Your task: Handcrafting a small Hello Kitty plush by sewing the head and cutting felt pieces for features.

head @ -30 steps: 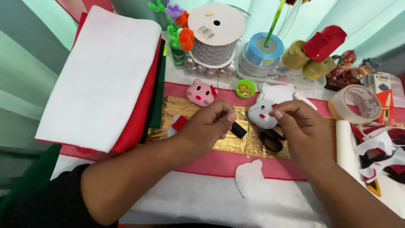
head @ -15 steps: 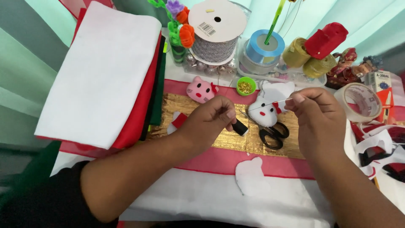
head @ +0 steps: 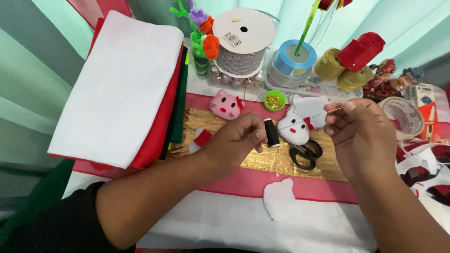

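White barcode label [head: 233, 39] atop spool [head: 243, 47]

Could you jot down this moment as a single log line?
left hand: holds black thread spool | right hand: pinches needle, thread taut | below: white cat face, black scissors on gold strip

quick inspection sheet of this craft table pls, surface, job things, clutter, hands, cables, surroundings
surface: table under white, red and gold cloth layers
job's things: black thread spool held upright; needle pinched; white cat-face plush and black scissors between the hands
clutter: felt stack, pink cat plush, ribbon reels, tape roll
grippers: left hand on the spool; right hand raised, holding the needle
cables: nothing seen
surroundings: pale green curtain
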